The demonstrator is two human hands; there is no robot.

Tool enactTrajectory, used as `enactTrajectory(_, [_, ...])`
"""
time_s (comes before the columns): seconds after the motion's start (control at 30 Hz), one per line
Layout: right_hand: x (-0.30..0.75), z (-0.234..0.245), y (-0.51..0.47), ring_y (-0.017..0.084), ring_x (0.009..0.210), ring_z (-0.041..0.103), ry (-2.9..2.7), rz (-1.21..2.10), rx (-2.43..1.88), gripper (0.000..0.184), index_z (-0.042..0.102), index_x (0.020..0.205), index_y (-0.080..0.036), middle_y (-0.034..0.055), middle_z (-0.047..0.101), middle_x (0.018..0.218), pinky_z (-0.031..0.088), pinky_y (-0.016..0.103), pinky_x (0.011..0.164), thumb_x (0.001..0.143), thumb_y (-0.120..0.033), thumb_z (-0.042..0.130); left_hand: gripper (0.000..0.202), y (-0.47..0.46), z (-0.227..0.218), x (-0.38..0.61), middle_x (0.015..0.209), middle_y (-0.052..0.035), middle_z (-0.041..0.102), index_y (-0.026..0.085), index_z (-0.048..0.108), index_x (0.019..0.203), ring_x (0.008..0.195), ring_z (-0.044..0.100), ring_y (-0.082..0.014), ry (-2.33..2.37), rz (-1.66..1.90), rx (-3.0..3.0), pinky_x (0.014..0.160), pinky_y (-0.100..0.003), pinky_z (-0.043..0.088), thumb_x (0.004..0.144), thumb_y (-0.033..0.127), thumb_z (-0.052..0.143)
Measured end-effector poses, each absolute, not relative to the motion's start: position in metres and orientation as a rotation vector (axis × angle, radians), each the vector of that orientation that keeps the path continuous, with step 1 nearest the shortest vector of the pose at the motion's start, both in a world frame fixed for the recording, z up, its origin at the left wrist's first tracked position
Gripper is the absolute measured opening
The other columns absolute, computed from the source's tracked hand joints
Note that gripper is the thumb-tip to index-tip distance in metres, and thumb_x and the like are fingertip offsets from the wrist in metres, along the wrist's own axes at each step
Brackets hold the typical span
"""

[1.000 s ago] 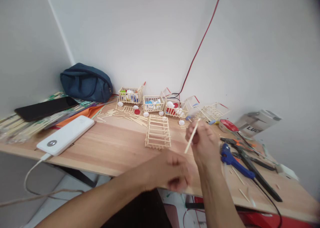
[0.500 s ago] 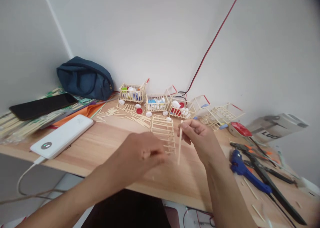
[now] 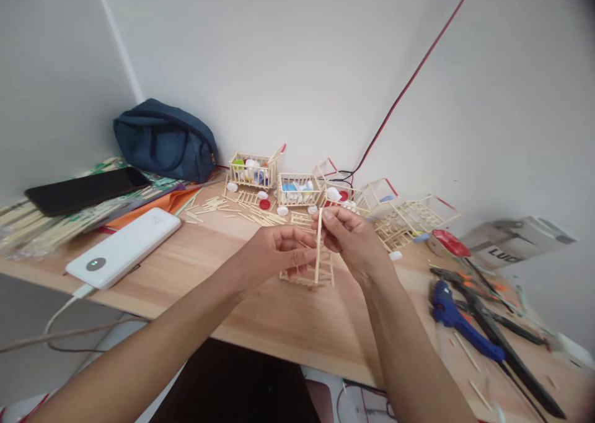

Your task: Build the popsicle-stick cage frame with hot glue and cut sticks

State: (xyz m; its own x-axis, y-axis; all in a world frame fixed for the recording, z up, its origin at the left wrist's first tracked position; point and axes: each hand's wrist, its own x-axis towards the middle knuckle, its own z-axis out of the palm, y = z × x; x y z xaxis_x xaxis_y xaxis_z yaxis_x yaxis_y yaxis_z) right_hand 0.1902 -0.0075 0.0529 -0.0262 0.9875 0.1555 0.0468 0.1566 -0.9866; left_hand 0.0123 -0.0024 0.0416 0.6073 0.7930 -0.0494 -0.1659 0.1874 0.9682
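Note:
My right hand (image 3: 356, 240) pinches a thin wooden stick (image 3: 318, 249) and holds it upright above the table. My left hand (image 3: 276, 252) has its fingers curled and its fingertips touch the same stick from the left. Right behind both hands a half-built frame of sticks (image 3: 311, 268) lies on the wooden table (image 3: 209, 268). Several small stick carts (image 3: 253, 170) filled with coloured bottle caps stand in a row along the wall.
A white power bank (image 3: 123, 246) with a cable, a black phone (image 3: 86, 189) and a blue bag (image 3: 165, 139) lie at the left. A blue glue gun (image 3: 458, 321), black pliers (image 3: 483, 305) and a red-lidded tin (image 3: 444, 242) sit at the right. Loose sticks litter the back.
My left hand has come up from the table's front edge to meet the right one. The stick has turned from slanted to upright, and both hands now hold it over the frame.

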Motion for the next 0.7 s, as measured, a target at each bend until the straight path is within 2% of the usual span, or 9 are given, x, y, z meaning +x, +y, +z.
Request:
enactTrajectory(0.1, [0.187, 0.053, -0.007, 0.006, 0.05, 0.04, -1.356, 1.075, -1.139, 0.028, 0.065, 0.078, -0.018, -0.0029, 0.055, 0.064, 0.027, 0.021, 0.045, 0.084, -0.046, 0.063, 0.025, -0.003, 0.042, 0.014, 0.06, 0.0037, 0.057, 0.012, 0.065, 0.079, 0.052, 0.048, -0.0052, 0.62, 0.761, 1.176, 0.051, -0.018, 0.037, 0.069, 0.032, 0.077])
enactTrajectory(0.23, [0.186, 0.062, -0.008, 0.008, 0.053, 0.042, -1.387, 0.962, -1.257, 0.028, 0.064, 0.082, -0.019, -0.004, 0.052, 0.063, 0.03, 0.022, 0.048, 0.079, -0.047, 0.068, 0.021, 0.001, 0.042, 0.015, 0.053, 0.0036, 0.055, 0.012, 0.063, 0.068, 0.047, 0.045, -0.0054, 0.703, 0.739, 1.22, 0.046, -0.019, 0.033, 0.069, 0.029, 0.075])
enactTrajectory(0.4, [0.191, 0.069, -0.002, 0.009, 0.055, 0.042, -1.541, 0.85, -1.357, 0.028, 0.062, 0.073, -0.018, -0.0038, 0.053, 0.063, 0.033, 0.023, 0.052, 0.073, -0.044, 0.071, 0.021, 0.005, 0.037, 0.016, 0.048, 0.0051, 0.052, 0.013, 0.06, 0.063, 0.042, 0.04, -0.0048, 0.791, 0.708, 1.35, 0.044, -0.019, 0.029, 0.071, 0.03, 0.072])
enactTrajectory(0.57, [0.197, 0.065, 0.014, 0.011, 0.062, 0.047, -1.649, 0.784, -1.378, 0.023, 0.065, 0.071, -0.018, -0.0018, 0.057, 0.066, 0.036, 0.026, 0.061, 0.075, -0.04, 0.068, 0.026, 0.011, 0.038, 0.011, 0.054, 0.0027, 0.057, 0.014, 0.063, 0.061, 0.05, 0.045, -0.0067, 0.844, 0.716, 1.621, 0.05, -0.02, 0.032, 0.079, 0.033, 0.064])
enactTrajectory(0.7, [0.2, 0.062, 0.024, 0.011, 0.059, 0.04, -1.68, 0.782, -1.446, 0.028, 0.064, 0.066, -0.018, -0.0031, 0.049, 0.06, 0.03, 0.026, 0.057, 0.075, -0.044, 0.065, 0.023, 0.018, 0.04, 0.004, 0.059, 0.0022, 0.061, 0.014, 0.065, 0.062, 0.057, 0.05, -0.0079, 0.898, 0.805, 1.696, 0.057, -0.02, 0.036, 0.08, 0.028, 0.062])
